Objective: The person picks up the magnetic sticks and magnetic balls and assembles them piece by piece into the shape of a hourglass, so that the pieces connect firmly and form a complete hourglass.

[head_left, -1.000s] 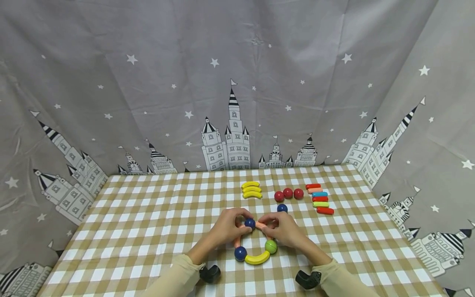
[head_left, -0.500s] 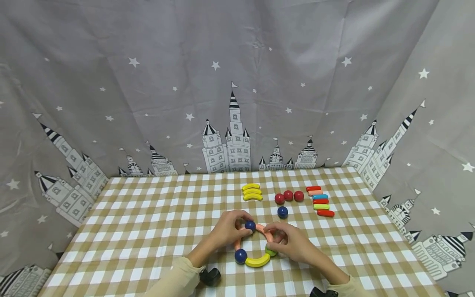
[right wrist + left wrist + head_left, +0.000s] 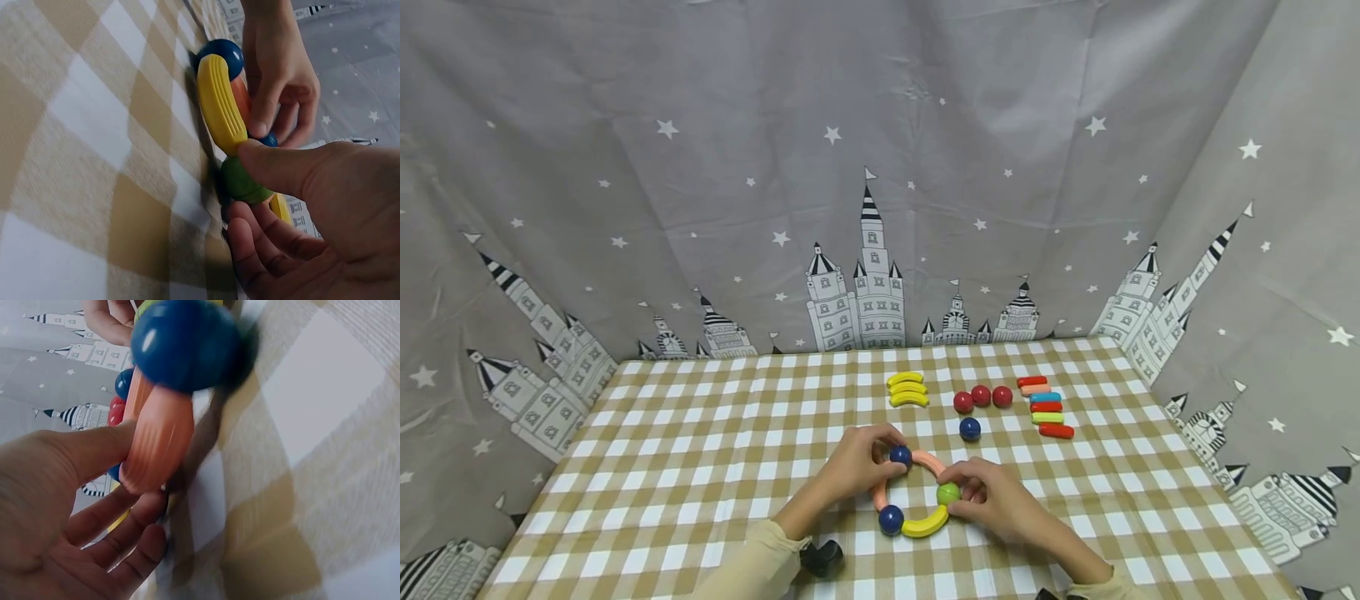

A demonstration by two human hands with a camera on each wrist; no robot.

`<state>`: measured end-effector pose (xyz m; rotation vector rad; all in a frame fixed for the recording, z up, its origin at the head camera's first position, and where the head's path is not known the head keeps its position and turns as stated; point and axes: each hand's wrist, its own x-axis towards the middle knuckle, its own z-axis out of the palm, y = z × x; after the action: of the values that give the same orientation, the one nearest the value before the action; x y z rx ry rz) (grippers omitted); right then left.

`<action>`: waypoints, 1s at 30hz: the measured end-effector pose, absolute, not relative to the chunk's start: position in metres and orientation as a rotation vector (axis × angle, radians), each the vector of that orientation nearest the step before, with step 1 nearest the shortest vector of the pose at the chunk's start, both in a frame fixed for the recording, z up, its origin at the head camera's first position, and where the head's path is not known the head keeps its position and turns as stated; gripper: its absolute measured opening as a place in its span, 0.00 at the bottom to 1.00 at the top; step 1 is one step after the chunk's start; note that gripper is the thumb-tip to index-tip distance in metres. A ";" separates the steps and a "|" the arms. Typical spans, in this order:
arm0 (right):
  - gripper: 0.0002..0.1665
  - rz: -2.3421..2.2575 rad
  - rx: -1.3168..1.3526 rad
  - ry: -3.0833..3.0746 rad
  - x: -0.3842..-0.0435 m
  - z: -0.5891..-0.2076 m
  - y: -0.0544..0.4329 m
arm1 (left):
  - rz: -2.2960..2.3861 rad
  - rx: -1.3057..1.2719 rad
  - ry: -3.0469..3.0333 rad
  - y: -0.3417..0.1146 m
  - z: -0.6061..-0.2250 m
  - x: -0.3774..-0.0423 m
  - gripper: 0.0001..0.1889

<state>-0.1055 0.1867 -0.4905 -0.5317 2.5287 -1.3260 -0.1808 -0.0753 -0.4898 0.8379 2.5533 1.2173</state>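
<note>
A ring of toy pieces lies on the checked cloth. It joins a far blue ball (image 3: 900,456), two salmon curved rods, the right one (image 3: 929,462) and the left one (image 3: 159,440), a green ball (image 3: 948,493), a yellow curved rod (image 3: 927,523) and a near blue ball (image 3: 891,520). Thumb and fingers of my left hand (image 3: 854,462) pinch the far blue ball, close to the left salmon rod's end. My right hand (image 3: 996,497) grips the green ball between thumb and fingers, its thumb tip beside the yellow rod's end (image 3: 234,142).
Behind the ring lie a loose blue ball (image 3: 970,429), red balls (image 3: 981,396) and yellow curved rods (image 3: 908,389). Several coloured straight rods (image 3: 1047,407) form a column at the right. A grey castle-print curtain (image 3: 737,167) hangs behind the table.
My right hand has moved from the right salmon rod down to the green ball and now holds it. The left hand stays at the far blue ball.
</note>
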 end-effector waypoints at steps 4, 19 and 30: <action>0.15 -1.345 -0.496 2.579 -0.114 -0.492 0.193 | 1.243 0.840 2.543 -0.080 -0.488 -0.181 0.10; 0.15 -1.378 -0.237 2.752 -0.134 -0.495 0.185 | 1.288 0.793 2.570 -0.092 -0.491 -0.178 0.09; 0.15 -1.393 -0.184 2.725 -0.137 -0.492 0.181 | 1.273 0.736 2.602 -0.090 -0.494 -0.180 0.10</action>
<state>-0.1372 0.1812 -0.4921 -0.1838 2.7250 -1.3931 -0.1795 -0.0904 -0.4938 0.7363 2.6024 1.2732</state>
